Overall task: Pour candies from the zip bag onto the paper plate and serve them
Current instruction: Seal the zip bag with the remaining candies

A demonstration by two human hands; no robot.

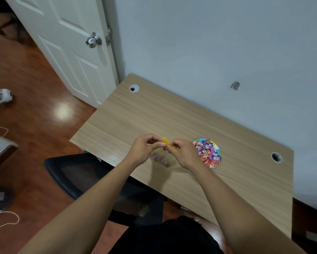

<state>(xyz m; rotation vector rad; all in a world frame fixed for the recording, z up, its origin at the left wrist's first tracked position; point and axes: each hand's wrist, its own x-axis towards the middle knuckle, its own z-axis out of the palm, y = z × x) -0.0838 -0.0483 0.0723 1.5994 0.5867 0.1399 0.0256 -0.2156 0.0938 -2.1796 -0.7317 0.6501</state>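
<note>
A colourful paper plate (217,146) lies on the wooden desk (172,116), right of my hands, heaped with wrapped candies (208,153) in red, purple and orange. Above the desk, my left hand (143,150) and my right hand (183,153) both pinch the yellow top strip of the clear zip bag (166,142). The transparent body of the bag hangs blurred below my fingers. I cannot tell whether any candies are inside it.
Two round cable holes (134,88) (276,157) sit in the desk near the wall. A black office chair (91,178) stands at the desk's left front edge. A white door (66,43) is open at the left over the wood floor, where cables lie.
</note>
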